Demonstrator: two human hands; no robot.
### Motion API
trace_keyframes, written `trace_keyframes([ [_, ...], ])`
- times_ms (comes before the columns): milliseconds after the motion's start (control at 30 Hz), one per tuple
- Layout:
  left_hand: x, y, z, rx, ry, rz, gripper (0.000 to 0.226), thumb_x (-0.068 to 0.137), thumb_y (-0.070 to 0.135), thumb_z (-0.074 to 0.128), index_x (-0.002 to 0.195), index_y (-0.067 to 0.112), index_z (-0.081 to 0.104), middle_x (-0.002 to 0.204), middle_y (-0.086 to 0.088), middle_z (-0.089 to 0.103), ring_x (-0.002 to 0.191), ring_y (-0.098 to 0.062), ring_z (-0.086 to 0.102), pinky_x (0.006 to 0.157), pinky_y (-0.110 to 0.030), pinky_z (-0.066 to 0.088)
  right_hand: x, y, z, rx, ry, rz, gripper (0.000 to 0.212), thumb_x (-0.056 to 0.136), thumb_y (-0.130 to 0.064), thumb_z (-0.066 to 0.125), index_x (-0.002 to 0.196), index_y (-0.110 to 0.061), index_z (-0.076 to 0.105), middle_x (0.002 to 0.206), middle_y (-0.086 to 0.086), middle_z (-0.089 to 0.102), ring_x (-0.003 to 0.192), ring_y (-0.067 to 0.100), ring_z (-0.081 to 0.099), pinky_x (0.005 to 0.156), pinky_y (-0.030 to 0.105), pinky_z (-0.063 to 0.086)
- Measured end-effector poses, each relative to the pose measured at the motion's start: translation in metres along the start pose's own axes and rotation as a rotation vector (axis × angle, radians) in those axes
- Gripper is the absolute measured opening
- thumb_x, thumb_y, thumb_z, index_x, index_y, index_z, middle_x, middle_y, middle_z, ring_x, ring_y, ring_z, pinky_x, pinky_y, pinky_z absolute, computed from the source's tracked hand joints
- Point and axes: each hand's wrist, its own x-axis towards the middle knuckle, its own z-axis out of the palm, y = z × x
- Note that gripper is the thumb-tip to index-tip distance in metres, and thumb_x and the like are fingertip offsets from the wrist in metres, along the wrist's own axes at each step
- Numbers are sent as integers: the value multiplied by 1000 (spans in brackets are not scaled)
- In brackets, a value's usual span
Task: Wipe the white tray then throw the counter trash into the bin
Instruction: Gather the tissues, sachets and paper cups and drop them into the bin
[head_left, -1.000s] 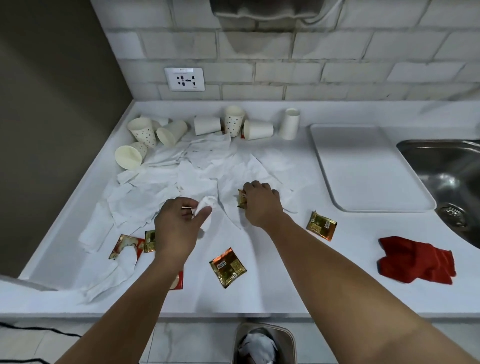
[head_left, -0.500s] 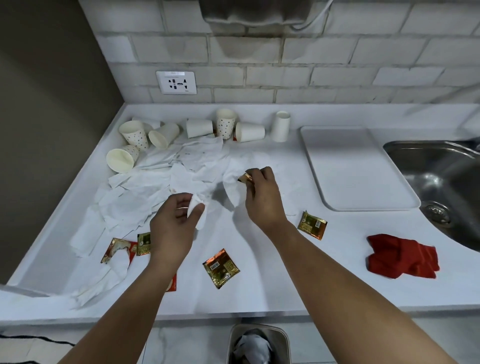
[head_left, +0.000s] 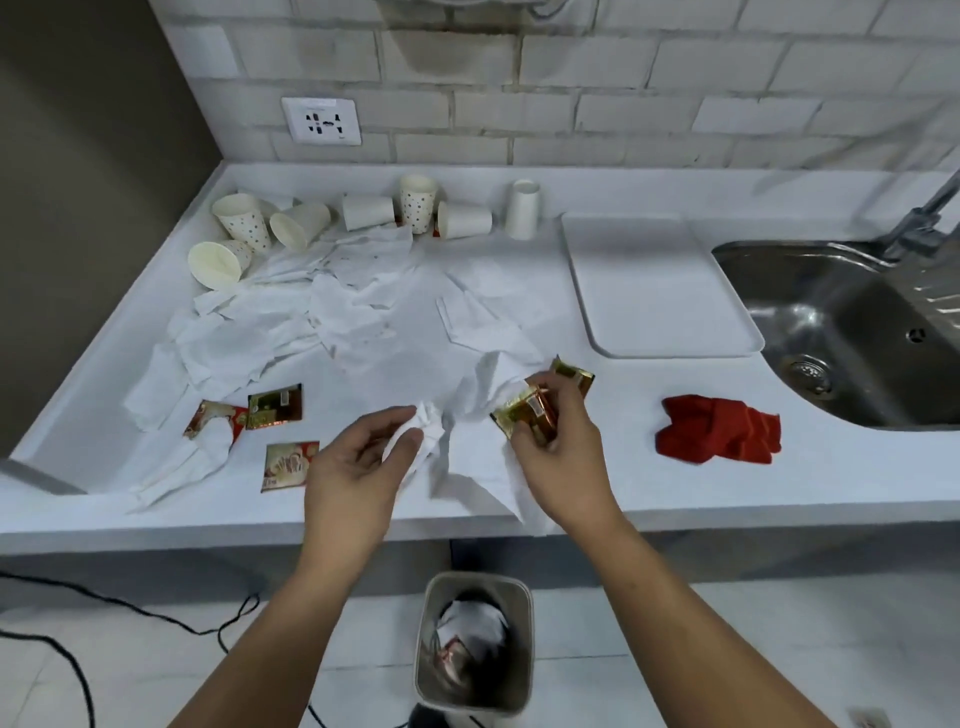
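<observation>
My left hand (head_left: 358, 467) pinches a crumpled white tissue (head_left: 428, 423) near the counter's front edge. My right hand (head_left: 561, 447) grips gold foil wrappers (head_left: 522, 413) together with a hanging piece of tissue. The white tray (head_left: 649, 280) lies bare beside the sink. A red cloth (head_left: 719, 428) lies right of my right hand. The grey bin (head_left: 475, 642) stands on the floor below the counter edge, with tissue and a wrapper inside. More tissues (head_left: 291, 332), wrappers (head_left: 274, 406) and several paper cups (head_left: 415, 202) litter the counter's left half.
A steel sink (head_left: 852, 332) with a tap fills the right side. A wall socket (head_left: 321, 120) sits on the tiled back wall. Black cables (head_left: 78, 649) trail over the floor at the left. A dark wall bounds the counter on the left.
Both hands pulled back from the middle of the counter toward the front edge above the bin. My right hand gathered more wrappers and tissue; the camera tilted down, so the bin shows fully.
</observation>
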Motion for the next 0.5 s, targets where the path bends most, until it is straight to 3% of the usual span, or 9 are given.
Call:
trace_keyframes([
  [267,-103,-71,0,198,-32,-125,33,91,12,72,102,43,80,106,19,75,101,-1,69,80,-12,54,-117,72,-13,-61,-106,134,33,79,-14,56,101,-38,56,93,-13,65,86,11,64,68,16,50],
  [367,-124,-112,-1,297,-18,-204,34,89,13,74,96,46,79,102,22,71,95,-1,68,75,-14,55,-147,114,-7,-140,-182,219,38,82,-9,61,108,-37,59,103,-15,64,98,7,63,78,19,53],
  [500,-136,-176,-3,482,-26,-311,22,87,23,77,93,44,78,98,17,69,86,8,63,66,-4,47,-169,178,13,-278,-243,350,47,88,-7,69,123,-37,57,112,-19,62,103,1,61,85,15,51],
])
